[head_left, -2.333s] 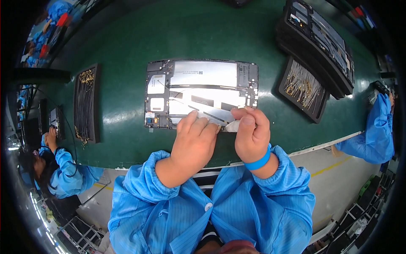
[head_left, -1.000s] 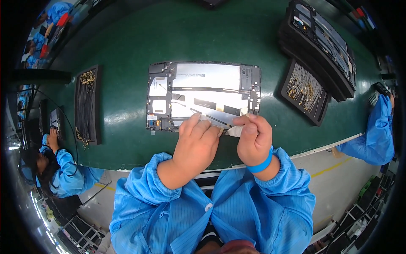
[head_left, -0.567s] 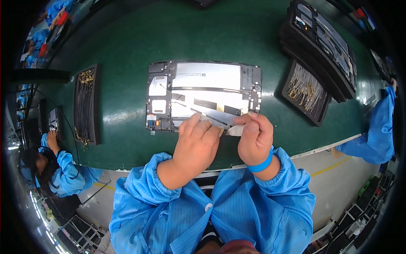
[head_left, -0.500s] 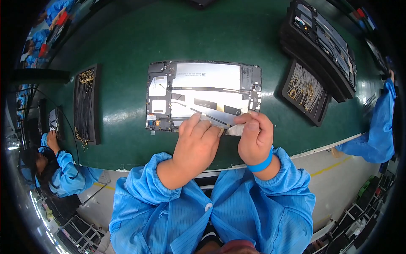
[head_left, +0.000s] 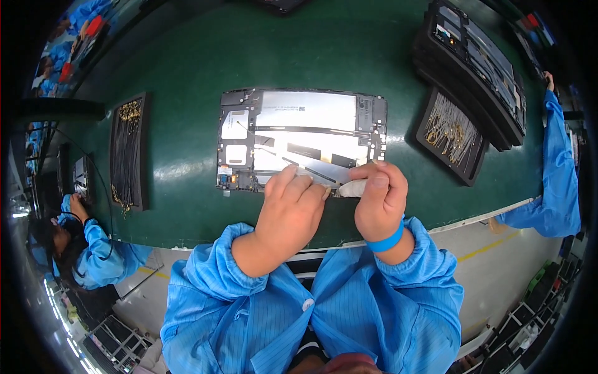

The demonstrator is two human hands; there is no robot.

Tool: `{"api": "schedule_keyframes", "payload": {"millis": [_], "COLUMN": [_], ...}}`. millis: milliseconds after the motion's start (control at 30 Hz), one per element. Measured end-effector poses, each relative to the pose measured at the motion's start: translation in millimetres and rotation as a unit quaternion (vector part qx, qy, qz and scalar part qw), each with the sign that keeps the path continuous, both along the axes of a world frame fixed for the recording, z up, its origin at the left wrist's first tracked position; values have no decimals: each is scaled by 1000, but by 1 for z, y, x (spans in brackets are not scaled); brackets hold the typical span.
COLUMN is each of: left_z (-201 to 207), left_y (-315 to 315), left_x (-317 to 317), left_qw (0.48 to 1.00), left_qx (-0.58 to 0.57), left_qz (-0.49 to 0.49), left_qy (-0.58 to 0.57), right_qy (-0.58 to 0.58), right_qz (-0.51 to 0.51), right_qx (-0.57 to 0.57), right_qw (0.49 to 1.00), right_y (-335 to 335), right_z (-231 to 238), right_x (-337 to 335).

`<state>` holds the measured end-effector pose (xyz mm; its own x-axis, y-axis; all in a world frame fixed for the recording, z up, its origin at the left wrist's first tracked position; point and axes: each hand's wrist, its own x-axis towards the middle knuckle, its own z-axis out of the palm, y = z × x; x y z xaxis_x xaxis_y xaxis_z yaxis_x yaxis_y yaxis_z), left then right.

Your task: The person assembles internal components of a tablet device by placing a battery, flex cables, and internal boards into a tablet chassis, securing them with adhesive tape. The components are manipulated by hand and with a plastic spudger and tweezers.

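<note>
An opened tablet (head_left: 305, 112), with silver battery panels and a black frame, lies on the green table. My left hand (head_left: 288, 209) rests on its lower edge, fingers bent and pressed together at the rim; whatever they pinch is hidden. Just to the right, my right hand (head_left: 381, 202) is closed at the tablet's lower right corner. Between its thumb and fingers shows a white tapered piece (head_left: 352, 188) pointing left; I cannot tell whether it is a covered fingertip or a tool. Thin dark strips (head_left: 311, 169) cross the panels near my fingers.
A black tray (head_left: 144, 156) of dark cables stands at the left. On the right, another tray (head_left: 468, 176) holds pale cables, beside stacked black trays (head_left: 492, 134) bearing another opened tablet (head_left: 476, 53). Co-workers in blue sit left (head_left: 103, 252) and stand right (head_left: 557, 187).
My right hand has shifted slightly right, showing more of the white piece. My left hand stays nearly still. The co-worker at the right has reached farther over the table.
</note>
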<state>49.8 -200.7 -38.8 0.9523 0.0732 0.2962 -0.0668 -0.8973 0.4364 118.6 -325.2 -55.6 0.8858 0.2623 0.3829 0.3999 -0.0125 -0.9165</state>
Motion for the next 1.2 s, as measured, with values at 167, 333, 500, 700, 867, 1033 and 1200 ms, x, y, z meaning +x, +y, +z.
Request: {"api": "schedule_keyframes", "payload": {"millis": [167, 333, 500, 700, 867, 1033, 1200], "left_z": [-2, -1, -1, -3, -1, -9, -7], "left_y": [0, 0, 0, 2, 7, 5, 2], "left_x": [-1, -2, -2, 0, -4, -11, -2], "left_qw": [1000, 1000, 1000, 1000, 998, 1000, 1000], "left_qx": [2, -6, -7, -1, 2, 10, -1], "left_qz": [-1, 0, 0, -9, -43, -14, -16], "left_qy": [-6, 1, 1, 2, 36, 22, -8], "right_qy": [2, 8, 14, -84, -251, -246, 192], "right_qz": [-3, 1, 5, 48, 126, 95, 1], "right_qx": [-3, -4, -2, -96, -167, -131, 7], "right_qw": [1000, 1000, 1000, 991, 945, 956, 981], "right_y": [0, 0, 0, 1, 11, 13, 6], "right_z": [-1, 0, 2, 11, 22, 18, 9], "right_x": [-1, -2, -4, 0, 3, 2, 2]}}
